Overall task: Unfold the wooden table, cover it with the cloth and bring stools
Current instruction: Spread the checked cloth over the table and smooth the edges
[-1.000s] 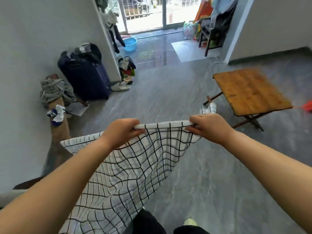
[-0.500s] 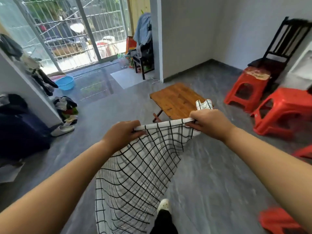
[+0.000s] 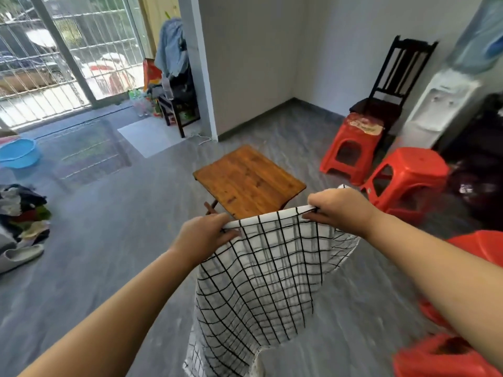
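The small wooden table (image 3: 249,180) stands unfolded on the grey floor, its top bare. I hold a white cloth with a black grid (image 3: 268,281) by its upper edge just in front of the table. My left hand (image 3: 202,236) grips the left part of that edge, and my right hand (image 3: 339,209) grips the right part. The cloth hangs down from both hands toward the floor. Two red plastic stools (image 3: 352,148) (image 3: 405,175) stand to the right of the table.
More red stools (image 3: 441,357) sit at the lower right. A black chair (image 3: 392,85) and a white water dispenser (image 3: 438,104) line the right wall. A blue basin (image 3: 17,153), a clothes pile (image 3: 23,210) and a slipper (image 3: 19,257) lie at left.
My view has swung right, away from the suitcase, and closer to the table. The table now lies straight ahead behind the cloth. Both hands kept their grip on the cloth edge.
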